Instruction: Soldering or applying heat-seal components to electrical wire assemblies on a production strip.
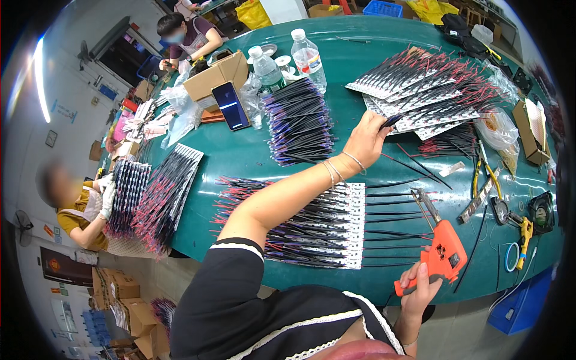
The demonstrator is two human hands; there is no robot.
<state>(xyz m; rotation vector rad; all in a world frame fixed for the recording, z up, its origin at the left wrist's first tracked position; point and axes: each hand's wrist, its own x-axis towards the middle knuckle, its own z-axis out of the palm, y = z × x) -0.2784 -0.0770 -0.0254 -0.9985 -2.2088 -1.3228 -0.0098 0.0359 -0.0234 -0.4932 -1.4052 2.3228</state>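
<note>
My left hand (367,139) reaches out over the green table (336,54), its fingers pinched on the end of a thin black wire (391,122) near a fan of red-and-black wire bundles (429,90). My right hand (418,288) grips the handle of an orange crimping tool (443,252) at the table's near edge, its metal jaws (425,203) pointing away from me. Between my arms lies a row of black wires taped on white strips (336,225). A pile of dark blue-black wires (298,123) sits beyond my left arm.
Two plastic bottles (308,57), a phone (230,105) and a cardboard box (217,75) stand at the far side. Pliers (483,180), a small fan (541,211) and tape rolls (511,257) lie right. Two other people (81,207) work at the left.
</note>
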